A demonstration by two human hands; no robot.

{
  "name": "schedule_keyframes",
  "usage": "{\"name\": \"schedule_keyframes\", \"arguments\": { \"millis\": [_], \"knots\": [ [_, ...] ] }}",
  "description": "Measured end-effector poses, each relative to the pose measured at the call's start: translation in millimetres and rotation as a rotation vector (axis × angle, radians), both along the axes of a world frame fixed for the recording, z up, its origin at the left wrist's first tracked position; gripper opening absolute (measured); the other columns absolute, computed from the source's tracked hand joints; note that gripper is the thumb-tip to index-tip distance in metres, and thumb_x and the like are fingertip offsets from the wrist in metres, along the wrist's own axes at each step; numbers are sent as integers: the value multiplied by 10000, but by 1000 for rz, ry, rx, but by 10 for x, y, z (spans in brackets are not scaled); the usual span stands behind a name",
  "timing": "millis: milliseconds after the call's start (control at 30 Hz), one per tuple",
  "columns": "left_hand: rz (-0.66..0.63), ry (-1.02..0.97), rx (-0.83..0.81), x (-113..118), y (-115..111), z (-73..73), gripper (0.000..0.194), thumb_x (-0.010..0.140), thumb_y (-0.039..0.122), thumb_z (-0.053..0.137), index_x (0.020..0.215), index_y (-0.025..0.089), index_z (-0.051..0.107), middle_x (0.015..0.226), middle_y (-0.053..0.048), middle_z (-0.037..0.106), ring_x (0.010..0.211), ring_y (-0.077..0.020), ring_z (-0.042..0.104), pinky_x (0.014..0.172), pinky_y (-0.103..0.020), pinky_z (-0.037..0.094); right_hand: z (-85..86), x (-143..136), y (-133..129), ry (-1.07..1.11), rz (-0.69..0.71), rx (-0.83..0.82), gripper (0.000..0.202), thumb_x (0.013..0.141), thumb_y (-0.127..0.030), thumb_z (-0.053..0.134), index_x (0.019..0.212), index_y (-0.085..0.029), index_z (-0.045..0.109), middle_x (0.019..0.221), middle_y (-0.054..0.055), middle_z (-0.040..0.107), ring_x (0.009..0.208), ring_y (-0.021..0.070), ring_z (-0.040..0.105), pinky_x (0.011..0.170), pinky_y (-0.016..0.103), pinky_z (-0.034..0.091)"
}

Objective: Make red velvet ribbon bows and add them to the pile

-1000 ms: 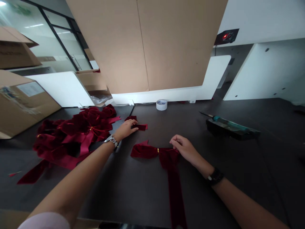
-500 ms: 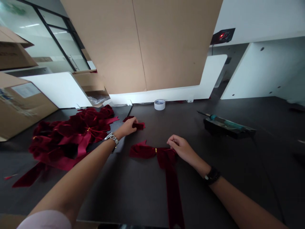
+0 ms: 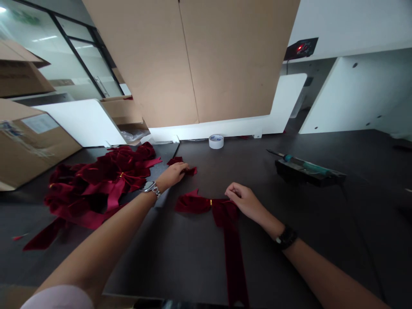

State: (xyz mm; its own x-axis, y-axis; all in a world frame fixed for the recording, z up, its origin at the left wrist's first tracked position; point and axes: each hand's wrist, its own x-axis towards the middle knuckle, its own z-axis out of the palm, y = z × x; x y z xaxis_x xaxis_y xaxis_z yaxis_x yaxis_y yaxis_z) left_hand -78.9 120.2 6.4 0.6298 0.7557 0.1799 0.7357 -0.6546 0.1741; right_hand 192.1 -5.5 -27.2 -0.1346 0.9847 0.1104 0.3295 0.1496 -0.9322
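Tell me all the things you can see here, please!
bow: one, dark red with a gold tie, flat on the table, long tail toward the person
small ribbon piece: one, dark red, under the left fingertips
pile of bows: many, dark red, left on the table
tape roll: one, white, at the table's far edge
tool: one, teal handle, on a black stand, right
cardboard boxes: brown, far left
table: one, dark
left hand: on the small ribbon piece
right hand: curled on the bow's right loop
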Motion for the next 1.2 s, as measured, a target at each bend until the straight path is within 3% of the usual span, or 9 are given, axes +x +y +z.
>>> {"name": "schedule_keyframes", "arguments": {
  "millis": [167, 267, 567, 767, 1000, 1200],
  "knots": [
    [23, 31, 48, -9, -73, -13, 438, 839, 106, 409, 1259, 203, 487, 1181, -100, 527, 1087, -216, 530, 969, -357, 420, 11, -4, -14, 3, 2, -8, 141, 828, -250, 481, 728, -164, 528, 665, -1, 514, 625, 118, 466, 590, 239, 345],
    [26, 114, 63, -12, -80, -18, 453, 879, 134, 362, 1305, 223, 489, 1206, -97, 512, 1112, -214, 510, 977, -342, 412, 16, -4, -16, -7, 4, -1, 134, 831, -237, 482, 728, -164, 527, 668, 0, 526, 631, 115, 475, 596, 235, 350],
    [77, 197, 31, 16, 70, 0, 342, 797, 132, 433, 1093, 177, 598, 1186, -137, 549, 1125, -296, 457, 931, -465, 379, 2, -2, -9, -23, 8, 19, 135, 831, -241, 486, 733, -164, 537, 669, 4, 540, 630, 116, 480, 594, 235, 355],
    [102, 223, -21, 64, 154, 24, 289, 690, 141, 529, 974, 172, 572, 1012, -112, 597, 1005, -283, 506, 854, -408, 396, 19, 0, -18, -30, 18, 20, 137, 829, -241, 485, 723, -166, 531, 669, 1, 535, 634, 116, 486, 599, 234, 357],
    [88, 181, -82, 57, 241, -18, 264, 622, 183, 575, 885, 172, 571, 948, -110, 601, 927, -269, 549, 780, -347, 428, 47, -11, -31, -39, 16, 0, 131, 827, -232, 490, 719, -168, 527, 670, 0, 544, 644, 119, 497, 610, 235, 361],
    [58, 104, -148, 7, 298, -2, 135, 738, 238, 466, 776, 185, 584, 826, -74, 627, 807, -206, 583, 758, -302, 429, 31, -16, -29, -62, 18, 23, 136, 836, -233, 490, 725, -169, 534, 664, 1, 545, 636, 118, 496, 604, 236, 360]
  ]
}}
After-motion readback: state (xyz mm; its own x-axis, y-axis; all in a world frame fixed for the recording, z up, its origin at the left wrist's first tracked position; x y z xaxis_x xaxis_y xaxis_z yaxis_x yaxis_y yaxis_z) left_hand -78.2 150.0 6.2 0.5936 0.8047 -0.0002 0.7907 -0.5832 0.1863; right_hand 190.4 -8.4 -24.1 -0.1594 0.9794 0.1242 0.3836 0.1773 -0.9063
